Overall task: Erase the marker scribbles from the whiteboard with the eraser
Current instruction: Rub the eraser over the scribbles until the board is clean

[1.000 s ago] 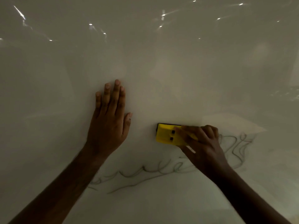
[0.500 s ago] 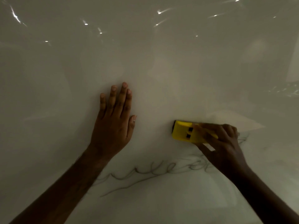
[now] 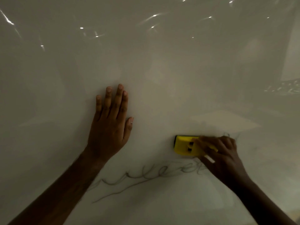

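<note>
A glossy whiteboard point(image 3: 162, 62) fills the view in dim light. My right hand point(image 3: 222, 158) grips a yellow eraser point(image 3: 183, 146) with a dark pad and presses it flat on the board at the lower right. Faint looping marker scribbles point(image 3: 146, 175) run below the eraser, from the lower middle toward my right hand, with a long thin stroke under them. A small remnant of scribble point(image 3: 227, 135) shows just above my right knuckles. My left hand point(image 3: 112, 124) lies flat on the board, fingers together and extended, left of the eraser and apart from it.
Small bright light reflections point(image 3: 154, 15) dot the upper board. A pale bright patch point(image 3: 290, 46) sits at the right edge. A paler reflected patch point(image 3: 227, 120) lies above the eraser.
My right hand slid the eraser to the right across the board. The curly scribbles at the right, clear one second ago, have mostly vanished. My left hand stayed flat on the board.
</note>
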### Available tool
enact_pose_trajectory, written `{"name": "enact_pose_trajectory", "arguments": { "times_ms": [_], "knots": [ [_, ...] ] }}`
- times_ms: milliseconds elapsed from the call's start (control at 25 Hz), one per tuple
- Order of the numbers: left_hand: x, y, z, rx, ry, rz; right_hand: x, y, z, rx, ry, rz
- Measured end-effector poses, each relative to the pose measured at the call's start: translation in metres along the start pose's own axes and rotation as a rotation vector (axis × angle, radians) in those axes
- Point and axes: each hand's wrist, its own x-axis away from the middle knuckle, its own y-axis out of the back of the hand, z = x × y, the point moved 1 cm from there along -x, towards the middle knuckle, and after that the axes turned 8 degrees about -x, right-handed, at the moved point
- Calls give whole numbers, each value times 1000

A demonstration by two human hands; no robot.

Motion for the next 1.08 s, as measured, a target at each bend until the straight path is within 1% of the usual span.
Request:
{"name": "enact_pose_trajectory", "arguments": {
  "times_ms": [120,200,320,440,520,600,720,800,920,1000,1080],
  "knots": [
    [-9,0,-12,7,-13,2,-23,6,-7,-16,-131,-78],
    [-16,0,-25,19,-14,-3,-23,2,-2,-39,-139,-95],
    [-23,-2,-37,30,-9,0,12,-6,2,-40,-25,22],
    [-25,-2,-42,13,-13,4,44,2,-14,-9,-37,89],
    [-26,-2,-45,16,-13,6,40,15,-28,26,-100,62],
    [-28,-2,-49,15,-8,9,21,28,-37,26,-187,-5],
    [-31,-1,-56,25,6,20,-3,26,-31,-14,-244,-72],
    [-33,-2,-61,26,6,20,3,15,-21,-27,-187,-43],
    [-35,-3,-65,13,-20,11,43,8,-23,-25,-113,60],
    [-36,-4,-67,12,-28,4,66,15,-35,2,-130,89],
    [-36,-4,-69,18,-26,-7,68,26,-50,52,-149,96]
  ]
}}
